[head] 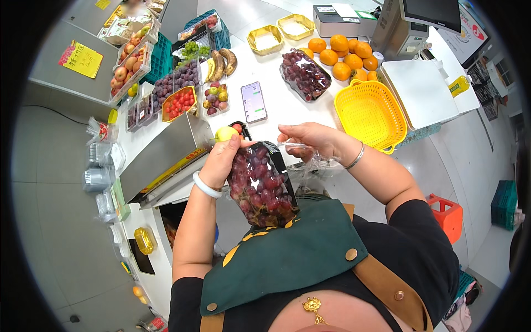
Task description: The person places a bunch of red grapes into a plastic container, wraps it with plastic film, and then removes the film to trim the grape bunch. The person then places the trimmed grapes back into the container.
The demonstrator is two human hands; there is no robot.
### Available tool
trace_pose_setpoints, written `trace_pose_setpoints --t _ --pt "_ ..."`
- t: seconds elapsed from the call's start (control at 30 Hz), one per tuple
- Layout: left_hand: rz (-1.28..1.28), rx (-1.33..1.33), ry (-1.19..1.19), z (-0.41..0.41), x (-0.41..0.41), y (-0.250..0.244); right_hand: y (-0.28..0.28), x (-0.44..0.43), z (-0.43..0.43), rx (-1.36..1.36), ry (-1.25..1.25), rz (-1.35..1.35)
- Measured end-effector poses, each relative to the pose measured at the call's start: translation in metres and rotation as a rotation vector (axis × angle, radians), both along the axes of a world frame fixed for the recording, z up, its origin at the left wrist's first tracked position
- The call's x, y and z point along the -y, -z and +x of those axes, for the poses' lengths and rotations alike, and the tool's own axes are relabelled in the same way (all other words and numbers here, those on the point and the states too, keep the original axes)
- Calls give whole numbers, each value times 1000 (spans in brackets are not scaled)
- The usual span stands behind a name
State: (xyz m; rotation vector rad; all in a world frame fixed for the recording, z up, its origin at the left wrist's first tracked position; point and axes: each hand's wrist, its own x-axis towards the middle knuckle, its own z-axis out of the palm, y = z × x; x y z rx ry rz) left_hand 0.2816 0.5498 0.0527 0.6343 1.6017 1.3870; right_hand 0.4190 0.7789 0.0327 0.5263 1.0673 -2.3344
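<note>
My left hand (226, 157) grips the top end of a black tray of red grapes (261, 182), which is tilted upright against my green apron. Clear plastic film covers the grapes. To the right of the tray, my right hand (309, 141) pinches a loose, bunched piece of clear film (315, 159). Just beyond my left hand, a yellow-green pear-like fruit (226, 134) and some red fruit show in a black tray, partly hidden. A stainless steel film-wrapping machine (170, 157) stands left of my left hand. A second wrapped tray of red grapes (305, 74) lies farther back on the white counter.
A lit smartphone (254, 102) lies mid-counter. At right are a yellow plastic basket (370, 114), several persimmons (352, 60) and a white-topped scale (419, 93). Bananas (222, 65), boxed plums (216, 98) and cherry tomatoes (179, 104) sit at left. Gold trays (265, 39) stand behind.
</note>
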Motion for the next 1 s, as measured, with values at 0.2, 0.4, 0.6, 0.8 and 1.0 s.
trace_pose_setpoints --t 0.2,0.4,0.6,0.8,1.0 --pt "7 44 7 7 -7 -8 -1 3 0 -305 -250 178" --pt "19 54 -7 2 0 -1 0 18 4 -204 305 -331" --pt "77 8 49 9 -13 -12 33 26 -2 -35 504 -664" --pt "88 118 91 14 -18 -17 63 65 -12 -185 408 -257" --pt "146 -104 247 7 -18 -15 38 73 -20 -159 3 -217"
